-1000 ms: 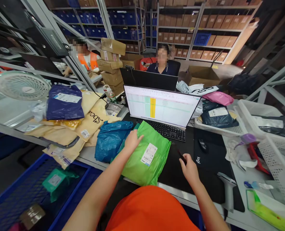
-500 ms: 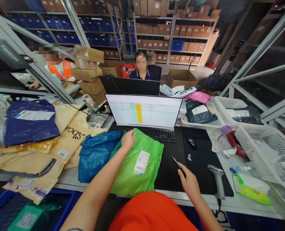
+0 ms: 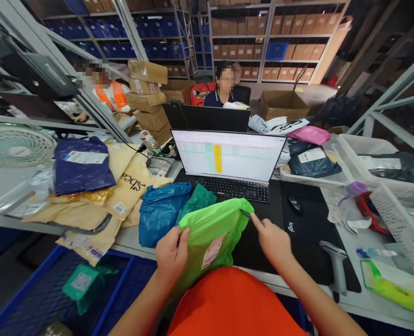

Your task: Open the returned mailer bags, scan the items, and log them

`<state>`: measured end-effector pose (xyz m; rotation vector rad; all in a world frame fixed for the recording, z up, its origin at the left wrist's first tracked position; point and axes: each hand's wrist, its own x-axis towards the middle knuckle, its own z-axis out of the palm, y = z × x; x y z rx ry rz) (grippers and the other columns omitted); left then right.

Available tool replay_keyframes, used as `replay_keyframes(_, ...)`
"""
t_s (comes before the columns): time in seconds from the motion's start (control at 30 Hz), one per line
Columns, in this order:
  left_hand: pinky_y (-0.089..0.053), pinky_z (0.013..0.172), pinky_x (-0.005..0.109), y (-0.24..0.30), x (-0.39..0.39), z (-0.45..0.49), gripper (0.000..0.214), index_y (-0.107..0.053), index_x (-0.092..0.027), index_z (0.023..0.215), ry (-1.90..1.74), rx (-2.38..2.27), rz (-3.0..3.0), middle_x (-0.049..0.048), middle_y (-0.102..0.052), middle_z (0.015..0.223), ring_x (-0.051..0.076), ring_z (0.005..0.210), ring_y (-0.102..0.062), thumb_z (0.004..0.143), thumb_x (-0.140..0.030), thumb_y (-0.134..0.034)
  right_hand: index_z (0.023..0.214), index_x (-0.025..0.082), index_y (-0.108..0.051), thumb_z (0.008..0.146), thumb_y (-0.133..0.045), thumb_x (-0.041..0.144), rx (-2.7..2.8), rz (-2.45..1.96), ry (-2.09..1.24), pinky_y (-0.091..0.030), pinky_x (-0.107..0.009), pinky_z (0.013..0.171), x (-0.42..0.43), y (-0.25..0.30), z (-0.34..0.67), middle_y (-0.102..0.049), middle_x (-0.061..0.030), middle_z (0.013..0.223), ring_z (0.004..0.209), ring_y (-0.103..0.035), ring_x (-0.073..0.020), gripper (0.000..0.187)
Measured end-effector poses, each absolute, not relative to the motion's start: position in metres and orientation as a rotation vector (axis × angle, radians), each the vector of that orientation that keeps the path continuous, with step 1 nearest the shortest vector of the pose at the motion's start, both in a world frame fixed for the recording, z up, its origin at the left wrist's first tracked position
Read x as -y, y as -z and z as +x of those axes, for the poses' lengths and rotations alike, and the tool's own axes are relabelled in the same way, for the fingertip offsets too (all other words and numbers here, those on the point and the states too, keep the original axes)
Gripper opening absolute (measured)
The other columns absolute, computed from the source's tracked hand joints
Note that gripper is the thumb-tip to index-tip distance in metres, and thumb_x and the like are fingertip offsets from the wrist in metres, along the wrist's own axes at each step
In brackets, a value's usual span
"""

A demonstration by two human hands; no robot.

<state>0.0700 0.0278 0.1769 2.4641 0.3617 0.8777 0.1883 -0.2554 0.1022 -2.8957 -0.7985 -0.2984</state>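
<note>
A bright green plastic mailer bag with a white label is tilted up against my front, above the table edge. My left hand pinches its upper left corner between thumb and fingers. At the opposite top corner is my right hand, closed around a slim knife. Only a dark bit of the knife shows against the bag's edge; my fingers hide the rest. Just behind the green bag lie a teal bag and a crumpled blue bag.
Beyond stand a keyboard and a monitor. A mouse and a barcode scanner lie right. Beige and purple parcels pile up left, above a blue crate. White baskets line the right. Two people sit behind.
The green bag has been lifted off the table and tilted toward me. My left hand has shifted to its left corner. My right hand brought the knife up to its right corner.
</note>
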Motion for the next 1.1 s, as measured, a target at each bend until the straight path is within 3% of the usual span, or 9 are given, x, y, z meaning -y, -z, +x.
replay_keyframes(0.2, -0.033, 0.049, 0.023, -0.173, -0.043, 0.036, 0.034, -0.05, -0.022, 0.067, -0.924, -0.645, 2.268, -0.006, -0.043, 0.053, 0.012, 0.049, -0.042, 0.094, -0.041, -0.052, 0.149, 0.025, -0.053, 0.101, -0.031, 0.029, 0.114, -3.149, -0.047, -0.043, -0.029, 0.056, 0.372, -0.004, 0.198, -0.066, -0.0096, 0.087, 0.058, -0.06, -0.0165, 0.052)
replay_keyframes(0.33, -0.033, 0.05, 0.023, -0.172, -0.049, 0.042, 0.038, -0.045, -0.022, 0.065, -0.86, -0.674, 2.222, -0.0062, -0.04, 0.054, 0.011, 0.051, -0.041, 0.094, -0.046, -0.052, 0.137, 0.008, -0.062, 0.093, -0.04, 0.018, -0.061, -3.107, -0.156, -0.054, -0.042, 0.074, 0.377, 0.022, 0.196, -0.068, -0.0233, 0.102, 0.092, -0.069, -0.0311, 0.05)
replay_keyframes(0.4, -0.031, 0.05, 0.023, -0.172, -0.047, 0.044, 0.039, -0.041, -0.023, 0.063, -0.839, -0.657, 2.223, -0.0066, -0.037, 0.054, 0.011, 0.051, -0.039, 0.093, -0.046, -0.052, 0.128, 0.007, -0.067, 0.091, -0.045, 0.017, 0.081, -2.989, -0.031, -0.053, -0.049, 0.092, 0.347, 0.008, 0.194, -0.064, -0.0275, 0.121, 0.115, -0.063, -0.0355, 0.044)
replay_keyframes(0.47, -0.031, 0.051, 0.023, -0.172, -0.042, 0.045, 0.04, -0.04, -0.023, 0.063, -0.807, -0.624, 2.211, -0.0065, -0.037, 0.054, 0.011, 0.051, -0.038, 0.093, -0.046, -0.052, 0.126, 0.015, -0.068, 0.096, -0.046, 0.022, 0.402, -2.673, 0.127, -0.049, -0.05, 0.104, 0.298, -0.021, 0.191, -0.062, -0.0207, 0.132, 0.125, -0.058, -0.0313, 0.038)
replay_keyframes(0.6, -0.035, 0.052, 0.023, -0.171, -0.033, 0.04, 0.04, -0.045, -0.022, 0.064, -0.714, -0.55, 2.167, -0.0051, -0.042, 0.056, 0.012, 0.054, -0.043, 0.093, -0.049, -0.052, 0.144, 0.023, -0.052, 0.098, -0.056, 0.033, 1.139, -2.09, 0.083, -0.043, -0.048, 0.114, 0.188, -0.091, 0.181, -0.058, -0.0127, 0.142, 0.135, -0.05, -0.0252, 0.047)
replay_keyframes(0.67, -0.035, 0.052, 0.023, -0.171, -0.034, 0.034, 0.04, -0.046, -0.022, 0.064, -0.695, -0.536, 2.151, -0.005, -0.042, 0.055, 0.012, 0.053, -0.043, 0.092, -0.05, -0.053, 0.141, 0.018, -0.054, 0.093, -0.065, 0.034, 1.248, -2.063, 0.068, -0.046, -0.048, 0.109, 0.148, -0.11, 0.178, -0.063, -0.0151, 0.133, 0.127, -0.055, -0.027, 0.051)
replay_keyframes(0.8, -0.041, 0.058, 0.023, -0.171, -0.05, 0.022, 0.039, -0.06, -0.019, 0.073, -0.722, -0.657, 2.002, -0.0028, -0.054, 0.062, 0.014, 0.06, -0.051, 0.09, -0.054, -0.057, 0.106, 0.017, -0.071, 0.1, -0.051, 0.022, 1.273, -2.091, 0.009, -0.052, -0.041, 0.092, 0.116, -0.114, 0.177, -0.069, -0.0077, 0.091, 0.091, -0.063, -0.0209, 0.021)
replay_keyframes(0.97, -0.052, 0.075, 0.03, -0.167, -0.068, 0.013, 0.049, -0.071, -0.017, 0.09, -0.587, -0.708, 1.641, 0.0036, -0.069, 0.08, 0.02, 0.078, -0.063, 0.078, -0.065, -0.069, 0.14, 0.018, -0.054, 0.093, -0.065, 0.032, 1.439, -1.795, 0.154, -0.044, -0.048, 0.112, 0.104, -0.113, 0.175, -0.061, -0.0155, 0.134, 0.13, -0.052, -0.0267, 0.05)
replay_keyframes(1.1, -0.054, 0.072, 0.033, -0.165, -0.059, 0.016, 0.051, -0.073, -0.016, 0.092, -0.247, -0.539, 1.379, 0.0035, -0.068, 0.076, 0.02, 0.07, -0.062, 0.07, -0.062, -0.079, 0.141, 0.019, -0.05, 0.09, -0.067, 0.033, 1.59, -1.715, 0.243, -0.039, -0.054, 0.117, 0.088, -0.117, 0.166, -0.053, -0.018, 0.143, 0.141, -0.043, -0.0298, 0.056)
